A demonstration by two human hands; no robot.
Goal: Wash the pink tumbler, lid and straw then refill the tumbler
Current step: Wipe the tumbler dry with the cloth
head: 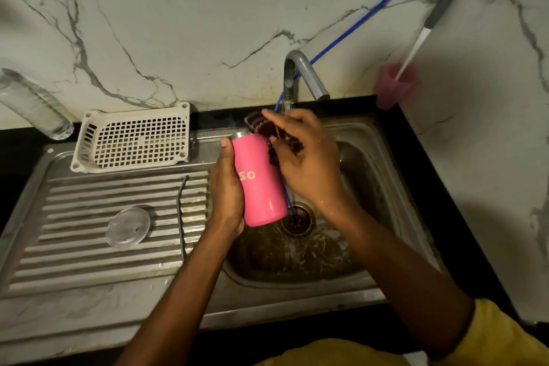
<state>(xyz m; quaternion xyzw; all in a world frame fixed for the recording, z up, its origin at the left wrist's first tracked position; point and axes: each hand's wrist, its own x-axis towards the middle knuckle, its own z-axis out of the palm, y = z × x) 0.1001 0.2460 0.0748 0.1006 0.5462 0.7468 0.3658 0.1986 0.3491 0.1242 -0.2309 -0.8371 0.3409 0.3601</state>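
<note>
Nearest, the left hand (228,187) wraps round the side of the tumbler (261,181), thumb up by the steel rim. The tumbler is tilted, mouth pointing away, and held over the basin (371,258) just above the drain (297,218). Just beyond, the right hand (306,163) pinches a dark scrubber (282,140) in curled fingers and holds it against the tumbler's upper side, near the mouth. Left of the left hand, the straw (181,202) and the clear lid (127,227) lie on the drainboard, with a white basket (133,137) farther back. Beyond the hands stand the tap (300,74) and a blue hose (356,21), which drops behind the tumbler toward the drain.

The risk here is grip: a wet, probably soapy wall held in one hand could slide out under a hard scrub and knock into the basin. The hose hangs close enough to snag — and the straw, so near the left wrist, could be nudged off.
</note>
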